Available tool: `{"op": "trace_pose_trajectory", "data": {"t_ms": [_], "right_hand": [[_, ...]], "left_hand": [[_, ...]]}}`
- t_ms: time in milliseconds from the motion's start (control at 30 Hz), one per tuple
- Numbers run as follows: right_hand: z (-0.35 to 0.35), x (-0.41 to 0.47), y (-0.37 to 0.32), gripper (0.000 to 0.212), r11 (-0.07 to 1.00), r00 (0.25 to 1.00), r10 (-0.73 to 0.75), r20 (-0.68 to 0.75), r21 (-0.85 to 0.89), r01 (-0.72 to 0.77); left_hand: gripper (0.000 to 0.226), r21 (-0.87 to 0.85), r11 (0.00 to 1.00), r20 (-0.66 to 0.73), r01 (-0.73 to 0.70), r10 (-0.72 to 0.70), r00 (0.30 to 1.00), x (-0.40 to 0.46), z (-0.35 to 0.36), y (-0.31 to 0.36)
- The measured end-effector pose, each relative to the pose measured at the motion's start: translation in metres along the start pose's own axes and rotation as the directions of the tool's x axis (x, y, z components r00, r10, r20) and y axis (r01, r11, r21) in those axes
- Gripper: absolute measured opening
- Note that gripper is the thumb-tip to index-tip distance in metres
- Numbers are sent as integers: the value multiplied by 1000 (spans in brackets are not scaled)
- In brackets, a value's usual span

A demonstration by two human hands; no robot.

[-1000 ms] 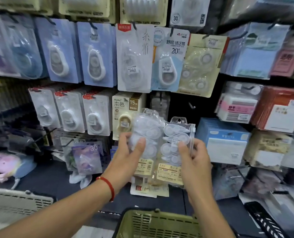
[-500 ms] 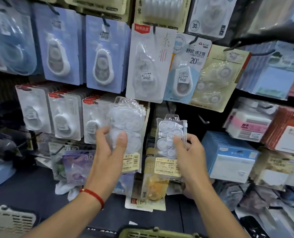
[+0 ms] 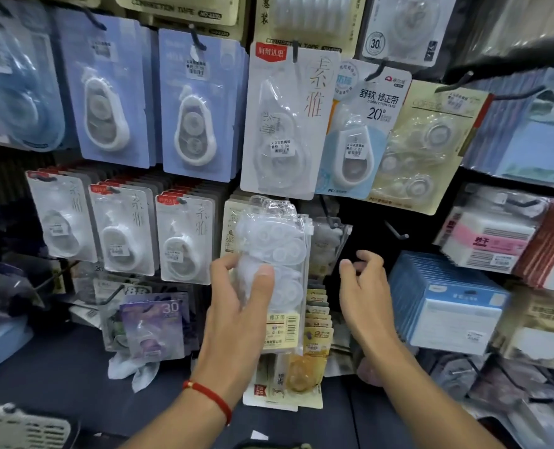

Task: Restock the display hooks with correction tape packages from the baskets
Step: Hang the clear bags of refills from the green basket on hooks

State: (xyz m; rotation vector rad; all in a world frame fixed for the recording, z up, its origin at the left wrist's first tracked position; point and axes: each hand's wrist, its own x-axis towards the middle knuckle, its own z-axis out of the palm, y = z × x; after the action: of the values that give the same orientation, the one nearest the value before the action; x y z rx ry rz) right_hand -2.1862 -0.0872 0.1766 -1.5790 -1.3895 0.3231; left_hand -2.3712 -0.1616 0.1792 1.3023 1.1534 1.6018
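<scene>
The left hand (image 3: 237, 296) is gripping a clear pack (image 3: 277, 270) of correction tapes, thumb lying across its front and fingers curled behind, and holding it upright against the display, in front of the beige packs (image 3: 233, 228) hanging there. Just right of it another clear pack (image 3: 329, 241) is hanging on a hook. The right hand (image 3: 363, 286) is hovering near that pack, fingers loosely curled and holding nothing. A bare hook (image 3: 397, 233) is sticking out further right. A red cord (image 3: 212, 398) is circling the left wrist. At the near left, a basket (image 3: 20, 427) rim is showing.
</scene>
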Motion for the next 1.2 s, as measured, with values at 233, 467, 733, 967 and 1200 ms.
{"op": "trace_pose_trajectory", "data": {"t_ms": [233, 467, 733, 967, 1200], "right_hand": [[-11, -50, -28, 37, 887, 906, -299, 301, 438, 147], [-11, -50, -17, 19, 829, 935, -225, 273, 557, 37], [-16, -29, -4, 3, 853, 982, -55, 183, 520, -49], [-13, -26, -2, 28, 858, 988, -47, 144, 512, -34], [-12, -26, 7, 28, 900, 995, -39, 91, 436, -5]], "left_hand": [[55, -66, 998, 22, -8, 9, 1000, 2, 4, -7], [49, -129, 991, -18, 22, -24, 1000, 7, 3, -15], [30, -98, 995, -164, 29, -45, 985, 14, -6, -17], [43, -86, 996, -127, 11, -22, 992, 12, -9, -17], [35, -57, 998, -96, -6, 0, 995, 12, -8, -19]]}}
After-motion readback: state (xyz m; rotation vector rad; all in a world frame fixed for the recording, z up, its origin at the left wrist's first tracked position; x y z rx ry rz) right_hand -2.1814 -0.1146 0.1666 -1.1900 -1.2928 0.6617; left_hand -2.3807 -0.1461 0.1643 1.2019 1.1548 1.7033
